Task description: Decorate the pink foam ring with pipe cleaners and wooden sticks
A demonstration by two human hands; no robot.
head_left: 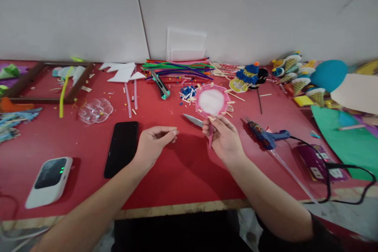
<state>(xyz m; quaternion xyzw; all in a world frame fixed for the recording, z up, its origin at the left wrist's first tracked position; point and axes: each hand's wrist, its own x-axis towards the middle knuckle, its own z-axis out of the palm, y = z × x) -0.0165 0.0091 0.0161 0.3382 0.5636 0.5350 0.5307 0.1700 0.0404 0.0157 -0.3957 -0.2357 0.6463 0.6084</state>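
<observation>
My right hand [223,134] grips the pink stem of a round craft piece [212,101], holding it upright above the table. This piece has a white centre, a pink scalloped rim and several short pale stick bits around its edge. My left hand [156,143] hovers to the left of it, thumb and fingertips pinched together; whatever is between them, if anything, is too small to make out. Behind my right hand lies a pointed metal blade [192,120], partly hidden by the fingers. Blue and pale cut bits [189,92] are heaped just behind the craft piece.
A black phone [121,149] and a white device [49,183] lie at left. A glue gun [265,136] with a cord is at right, near a purple box [319,161]. Further back are a cutter [159,84], pipe cleaners [180,70] and a clear palette [96,111].
</observation>
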